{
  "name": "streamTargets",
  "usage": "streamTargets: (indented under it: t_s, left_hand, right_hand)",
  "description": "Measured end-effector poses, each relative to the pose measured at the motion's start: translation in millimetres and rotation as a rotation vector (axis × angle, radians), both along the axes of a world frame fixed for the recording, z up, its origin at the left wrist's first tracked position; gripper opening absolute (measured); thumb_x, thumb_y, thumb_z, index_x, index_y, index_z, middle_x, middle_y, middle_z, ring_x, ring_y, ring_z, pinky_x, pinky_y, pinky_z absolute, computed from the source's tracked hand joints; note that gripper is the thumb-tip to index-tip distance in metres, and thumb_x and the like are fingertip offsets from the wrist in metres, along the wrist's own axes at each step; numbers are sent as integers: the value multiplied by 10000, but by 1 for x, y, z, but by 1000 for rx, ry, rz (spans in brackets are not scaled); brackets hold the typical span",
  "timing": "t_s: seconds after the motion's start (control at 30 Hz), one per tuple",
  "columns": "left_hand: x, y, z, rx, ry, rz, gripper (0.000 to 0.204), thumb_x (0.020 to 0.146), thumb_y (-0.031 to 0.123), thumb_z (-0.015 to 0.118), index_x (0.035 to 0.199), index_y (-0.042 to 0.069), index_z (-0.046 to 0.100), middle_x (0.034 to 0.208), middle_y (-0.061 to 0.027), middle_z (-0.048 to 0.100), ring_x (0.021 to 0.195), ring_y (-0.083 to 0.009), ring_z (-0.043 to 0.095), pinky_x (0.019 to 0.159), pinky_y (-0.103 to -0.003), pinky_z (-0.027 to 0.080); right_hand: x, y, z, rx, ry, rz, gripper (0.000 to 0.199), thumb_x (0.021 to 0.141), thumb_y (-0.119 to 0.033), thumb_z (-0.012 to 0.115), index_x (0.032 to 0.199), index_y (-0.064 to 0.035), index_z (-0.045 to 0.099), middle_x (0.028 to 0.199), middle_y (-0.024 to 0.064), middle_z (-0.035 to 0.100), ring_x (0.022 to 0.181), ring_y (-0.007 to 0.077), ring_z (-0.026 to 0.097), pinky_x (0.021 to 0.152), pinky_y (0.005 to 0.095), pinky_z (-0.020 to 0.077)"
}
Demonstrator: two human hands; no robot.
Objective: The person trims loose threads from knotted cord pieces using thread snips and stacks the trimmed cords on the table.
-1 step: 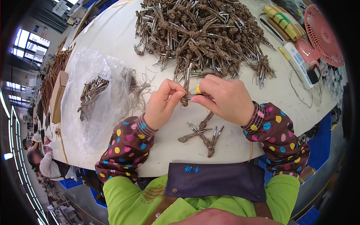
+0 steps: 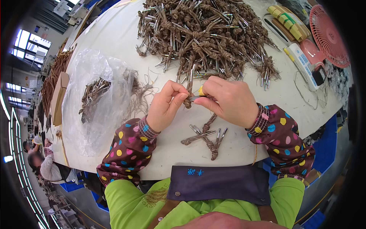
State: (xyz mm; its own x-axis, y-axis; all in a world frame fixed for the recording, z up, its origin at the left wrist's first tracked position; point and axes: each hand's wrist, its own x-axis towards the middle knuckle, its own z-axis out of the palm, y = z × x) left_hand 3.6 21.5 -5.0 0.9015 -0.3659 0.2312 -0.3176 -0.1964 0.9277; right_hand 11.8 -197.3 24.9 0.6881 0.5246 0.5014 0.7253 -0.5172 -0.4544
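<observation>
My left hand and my right hand meet above the white table, both pinching one knotted brown twine piece with metal tips. My right hand also grips a small yellow-handled tool against it. Just below the hands, a few similar knotted pieces lie loose on the table. A large heap of the same twine pieces fills the table beyond my hands. To my left a clear plastic bag holds more pieces, with loose fibres at its mouth.
At the far right stand a pink fan, a white hand-held device and yellow-green bundles. A cardboard box sits at the table's left edge. Another person is seated lower left.
</observation>
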Motion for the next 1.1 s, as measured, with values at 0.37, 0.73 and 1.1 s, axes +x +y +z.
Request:
streamTargets:
  t_s: [0.37, 0.73, 1.1]
  left_hand:
    - [-4, -2, 5, 60, -1, -7, 107, 972, 122, 477, 979, 15, 471, 874, -57, 633, 781, -85, 567, 716, -218, 452]
    - [-2, -4, 13, -103, 169, -130, 148, 1003, 164, 403, 1013, 23, 446, 877, -64, 640, 836, -95, 585, 768, -232, 455]
    - [7, 8, 19, -154, 447, -74, 212, 990, 218, 447, 981, 28, 542, 830, -11, 568, 844, -103, 548, 787, -248, 424]
  right_hand:
    - [2, -1, -3, 11, 35, 47, 289, 801, -325, 683, 810, -77, 536, 765, 41, 542, 585, 209, 568, 490, 314, 435]
    - [18, -6, -5, 260, 189, 96, 312, 724, -42, 745, 1003, -32, 606, 974, 91, 609, 759, 173, 618, 666, 254, 511]
    - [23, -9, -8, 381, 236, 49, 248, 729, 12, 741, 945, 6, 620, 860, 56, 610, 699, 80, 550, 614, 208, 445]
